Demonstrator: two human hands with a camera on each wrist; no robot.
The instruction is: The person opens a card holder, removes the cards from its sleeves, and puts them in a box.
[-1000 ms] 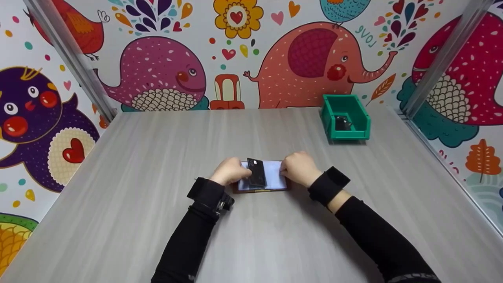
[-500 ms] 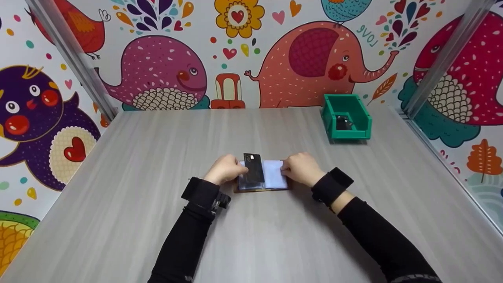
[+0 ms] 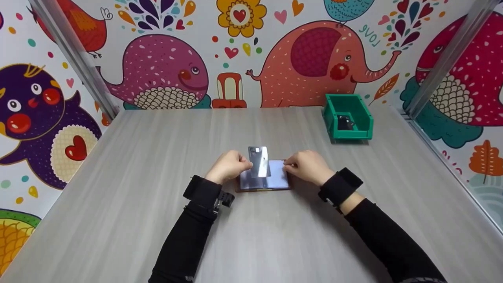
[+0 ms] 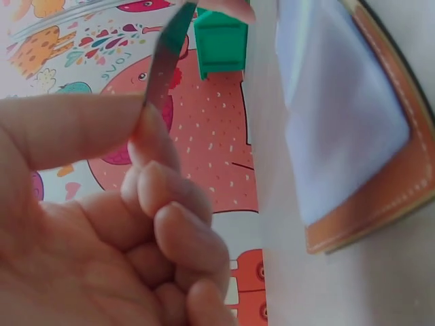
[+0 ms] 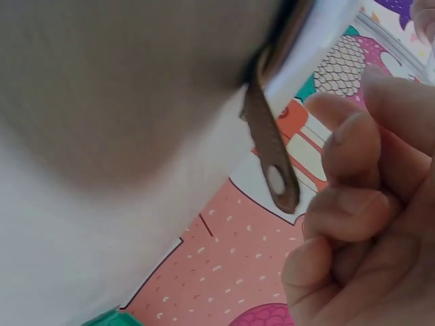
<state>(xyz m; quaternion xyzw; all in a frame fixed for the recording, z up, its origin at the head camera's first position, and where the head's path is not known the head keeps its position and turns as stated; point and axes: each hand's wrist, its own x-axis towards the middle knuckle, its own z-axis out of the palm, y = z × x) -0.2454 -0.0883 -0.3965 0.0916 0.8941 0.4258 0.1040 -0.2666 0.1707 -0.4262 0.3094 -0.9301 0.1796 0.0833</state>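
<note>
A dark bank card (image 3: 259, 162) with a small chip stands upright above an open brown card holder (image 4: 408, 197). My left hand (image 3: 230, 166) pinches the card's left edge between thumb and index finger, the other fingers curled below. The card (image 4: 166, 61) appears edge-on in the left wrist view. Pale plastic sleeves (image 3: 279, 176) lie open in the holder on the table. At the holder's right edge is my right hand (image 3: 308, 166), its fingers loosely bent. In the right wrist view, nothing shows between those fingers, and a brown snap strap (image 5: 272, 153) hangs nearby.
A green bin (image 3: 349, 118) stands at the back right of the grey table (image 3: 165, 157), with small dark items (image 3: 345, 122) inside. Patterned walls (image 3: 165, 70) and metal posts (image 3: 74, 59) border the table at the back and sides.
My left hand has raised the card up and away from the holder's sleeves, and the card now catches the light. My right hand has shifted slightly right, its fingers looser.
</note>
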